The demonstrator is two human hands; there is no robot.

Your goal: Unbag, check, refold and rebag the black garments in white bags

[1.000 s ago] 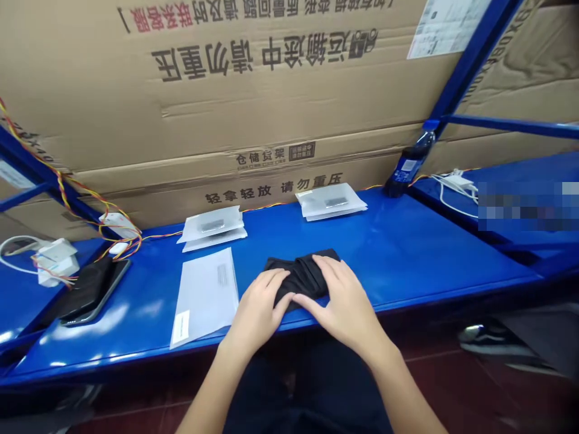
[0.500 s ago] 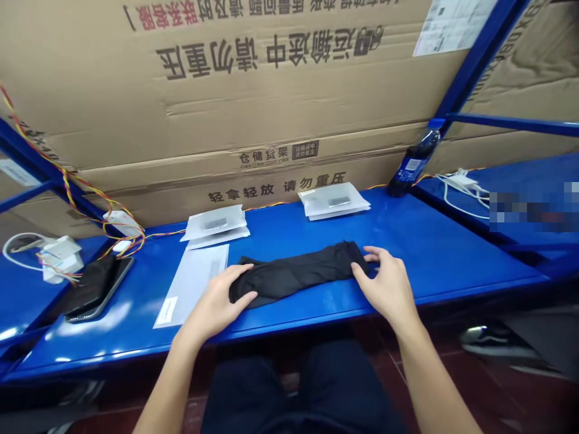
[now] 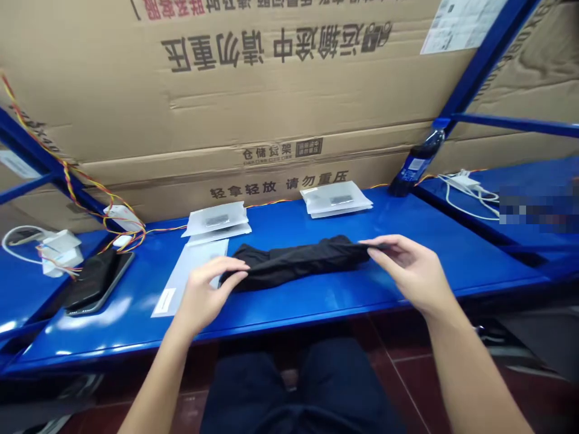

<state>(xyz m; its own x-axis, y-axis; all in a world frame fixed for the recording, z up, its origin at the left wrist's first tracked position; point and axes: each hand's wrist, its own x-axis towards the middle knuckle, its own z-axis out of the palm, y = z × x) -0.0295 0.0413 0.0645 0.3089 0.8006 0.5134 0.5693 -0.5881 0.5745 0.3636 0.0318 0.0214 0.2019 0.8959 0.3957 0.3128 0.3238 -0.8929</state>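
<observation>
A long, narrow piece of black folded cloth (image 3: pixel 298 265) spans the gap between my hands, over the blue shelf (image 3: pixel 389 283). My left hand (image 3: pixel 212 289) pinches its left end between thumb and fingers. The right end is gripped the same way by my right hand (image 3: pixel 407 265), and the front edge there is drawn out and lifted. The back part of the cloth still lies on the shelf. Just beyond my left hand lies a flat translucent bag (image 3: pixel 194 265) with a white label.
Small white packets (image 3: pixel 217 220) and another pair of packets (image 3: pixel 337 199) lie along the back. A dark bottle (image 3: pixel 416 160) stands at the back right. Phones (image 3: pixel 97 283) and wires (image 3: pixel 131 232) are at left. Cardboard (image 3: pixel 271 102) closes off the rear.
My right hand has closed on the cloth's right end and moved right, stretching its front edge. My left hand has shifted slightly left and up, now pinching the left end.
</observation>
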